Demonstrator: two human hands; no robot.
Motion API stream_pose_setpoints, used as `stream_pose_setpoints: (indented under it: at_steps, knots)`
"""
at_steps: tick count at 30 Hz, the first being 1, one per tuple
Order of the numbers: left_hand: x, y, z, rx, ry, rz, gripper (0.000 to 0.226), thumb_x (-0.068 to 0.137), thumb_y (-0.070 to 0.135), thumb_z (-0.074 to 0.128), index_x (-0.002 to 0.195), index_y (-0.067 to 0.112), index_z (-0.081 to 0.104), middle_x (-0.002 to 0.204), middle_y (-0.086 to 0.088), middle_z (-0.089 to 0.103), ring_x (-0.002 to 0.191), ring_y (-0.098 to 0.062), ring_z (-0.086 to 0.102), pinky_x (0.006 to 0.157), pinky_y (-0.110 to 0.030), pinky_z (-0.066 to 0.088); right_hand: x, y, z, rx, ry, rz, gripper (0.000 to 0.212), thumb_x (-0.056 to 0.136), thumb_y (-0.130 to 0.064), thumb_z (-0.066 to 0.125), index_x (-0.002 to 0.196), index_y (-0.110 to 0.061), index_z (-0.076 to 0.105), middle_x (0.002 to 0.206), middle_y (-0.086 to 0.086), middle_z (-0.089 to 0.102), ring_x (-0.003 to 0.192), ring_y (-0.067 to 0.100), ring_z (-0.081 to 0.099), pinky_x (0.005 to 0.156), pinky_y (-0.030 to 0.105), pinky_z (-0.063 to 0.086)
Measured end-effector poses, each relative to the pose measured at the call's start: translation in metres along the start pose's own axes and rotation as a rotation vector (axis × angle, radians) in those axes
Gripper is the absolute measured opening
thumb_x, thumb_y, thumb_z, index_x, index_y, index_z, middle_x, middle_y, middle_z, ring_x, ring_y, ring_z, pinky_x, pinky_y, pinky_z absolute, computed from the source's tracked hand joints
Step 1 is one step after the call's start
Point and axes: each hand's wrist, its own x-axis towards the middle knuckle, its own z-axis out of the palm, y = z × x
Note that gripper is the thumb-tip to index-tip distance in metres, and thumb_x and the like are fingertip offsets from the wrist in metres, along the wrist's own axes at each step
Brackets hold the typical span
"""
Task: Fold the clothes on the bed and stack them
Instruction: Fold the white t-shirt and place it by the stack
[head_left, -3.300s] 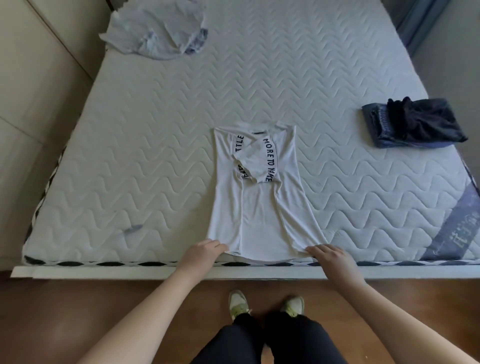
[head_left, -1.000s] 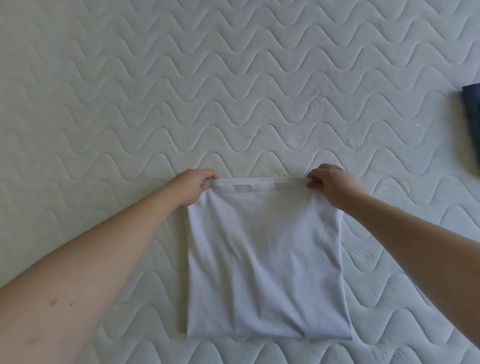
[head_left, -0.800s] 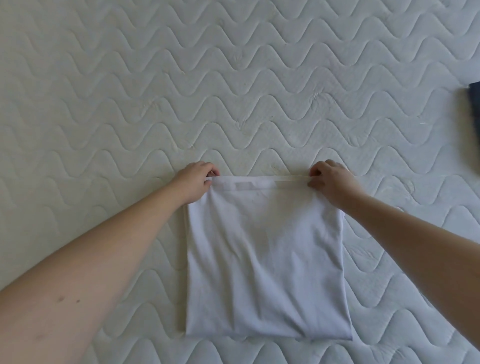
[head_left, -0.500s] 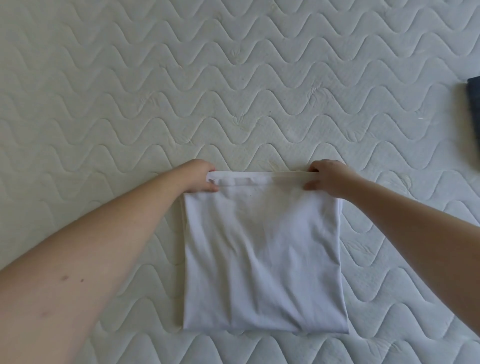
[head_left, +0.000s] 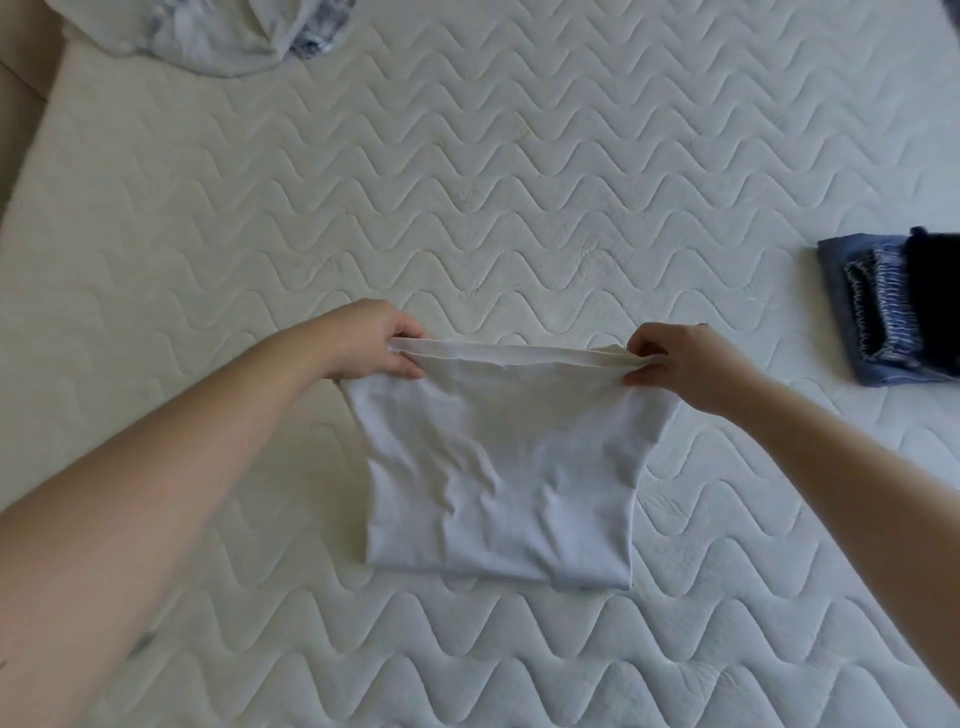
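- Folded white cotton T-shirt (head_left: 498, 483) lying mid-bed on the white quilted mattress with wavy stitching (head_left: 519, 182), near edge flat on the quilting, far edge raised off it.
- Left hand (head_left: 371, 340) pinching the far-left corner of the shirt, thumb on top, fingers curled underneath.
- Right hand (head_left: 685, 364) pinching the far-right corner, fingertips gathered tight on the hem.
- Hem pulled into a line between the two hands, a double layer of cloth showing along it.
- Soft creases across the middle of the shirt, near-right corner slightly bunched.
- Both bare forearms reaching in from the near side, one at each side of the shirt.
- Stack of folded dark clothes, blue denim with a black piece on top (head_left: 893, 306), over at the right edge of the bed, well apart from the shirt.
- Crumpled white garment with blue-grey print (head_left: 234, 31) at the far-left corner, unfolded, partly cut off by the picture's edge.
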Motion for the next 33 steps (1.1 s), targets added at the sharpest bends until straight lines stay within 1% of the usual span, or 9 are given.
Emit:
stream_pose_setpoints:
  at_steps: [3, 7, 9, 17, 20, 24, 26, 29, 33]
  knots:
    - [-0.03, 0.029, -0.048, 0.051, 0.136, 0.026, 0.012, 0.08, 0.025, 0.078, 0.085, 0.031, 0.068, 0.079, 0.011, 0.067, 0.079, -0.009, 0.06, 0.063, -0.017, 0.038, -0.016, -0.027, -0.053, -0.011, 0.132, -0.042, 0.017, 0.082, -0.026, 0.076, 0.09, -0.024, 0.061, 0.078, -0.003, 0.062, 0.075, 0.022, 0.058, 0.057, 0.027, 0.039]
    - [-0.065, 0.056, -0.089, 0.099, 0.311, 0.062, 0.016, 0.082, 0.021, 0.075, 0.095, 0.029, 0.07, 0.089, 0.007, 0.069, 0.086, -0.012, 0.06, 0.072, -0.023, 0.043, -0.042, -0.055, -0.106, 0.009, 0.27, -0.12, 0.013, 0.085, -0.018, 0.072, 0.094, -0.017, 0.062, 0.073, -0.007, 0.055, 0.062, 0.009, 0.047, 0.052, 0.025, 0.034]
    - [-0.074, 0.06, -0.092, 0.125, 0.39, 0.079, 0.02, 0.083, 0.018, 0.073, 0.102, 0.026, 0.071, 0.095, 0.002, 0.071, 0.091, -0.018, 0.063, 0.079, -0.031, 0.048, -0.053, -0.058, -0.115, -0.019, 0.325, -0.178, 0.015, 0.084, -0.016, 0.074, 0.094, -0.014, 0.063, 0.074, -0.002, 0.057, 0.063, 0.016, 0.049, 0.055, 0.028, 0.038]
    - [-0.06, 0.029, 0.028, 0.234, 0.624, 0.233, 0.038, 0.069, 0.017, 0.051, 0.098, 0.021, 0.076, 0.094, -0.002, 0.075, 0.083, -0.028, 0.071, 0.066, -0.036, 0.056, -0.071, -0.001, -0.022, -0.211, 0.384, -0.425, 0.029, 0.067, 0.002, 0.081, 0.086, -0.009, 0.062, 0.081, 0.006, 0.062, 0.074, 0.03, 0.059, 0.059, 0.036, 0.05]
    - [-0.052, 0.011, 0.116, 0.268, 0.64, 0.319, 0.035, 0.072, 0.013, 0.044, 0.089, 0.015, 0.075, 0.09, 0.0, 0.075, 0.079, -0.021, 0.072, 0.063, -0.03, 0.057, -0.084, 0.031, 0.054, -0.264, 0.383, -0.377, 0.032, 0.065, 0.004, 0.08, 0.085, -0.012, 0.061, 0.083, 0.004, 0.059, 0.075, 0.029, 0.057, 0.05, 0.039, 0.051]
    - [-0.049, -0.013, 0.235, 0.287, 0.568, 0.313, 0.037, 0.071, 0.013, 0.043, 0.088, 0.011, 0.076, 0.092, -0.004, 0.075, 0.083, -0.021, 0.073, 0.074, -0.027, 0.053, -0.116, 0.073, 0.162, -0.258, 0.278, -0.283, 0.042, 0.059, 0.008, 0.08, 0.085, -0.016, 0.059, 0.084, 0.0, 0.057, 0.075, 0.027, 0.056, 0.048, 0.037, 0.049]
    - [-0.049, -0.025, 0.28, 0.324, 0.488, 0.285, 0.041, 0.072, 0.012, 0.041, 0.095, 0.009, 0.075, 0.099, -0.006, 0.074, 0.092, -0.024, 0.072, 0.086, -0.032, 0.047, -0.129, 0.084, 0.196, -0.26, 0.218, -0.213, 0.049, 0.052, 0.011, 0.078, 0.09, -0.017, 0.063, 0.087, 0.001, 0.061, 0.078, 0.028, 0.06, 0.058, 0.037, 0.054]
    - [-0.06, -0.039, 0.317, 0.348, 0.295, 0.157, 0.057, 0.074, 0.019, 0.038, 0.123, 0.011, 0.065, 0.129, -0.004, 0.064, 0.12, -0.023, 0.058, 0.094, -0.037, 0.05, -0.148, 0.091, 0.221, -0.284, 0.114, -0.07, 0.065, 0.045, 0.005, 0.08, 0.106, -0.017, 0.071, 0.102, 0.001, 0.068, 0.092, 0.029, 0.067, 0.081, 0.038, 0.054]
    - [-0.071, -0.043, 0.324, 0.386, 0.258, 0.126, 0.068, 0.078, 0.033, 0.039, 0.143, 0.015, 0.047, 0.15, -0.001, 0.043, 0.136, -0.02, 0.04, 0.107, -0.039, 0.034, -0.16, 0.088, 0.23, -0.183, 0.059, 0.033, 0.059, 0.076, -0.005, 0.068, 0.133, -0.019, 0.059, 0.135, 0.0, 0.058, 0.126, 0.028, 0.052, 0.102, 0.04, 0.041]
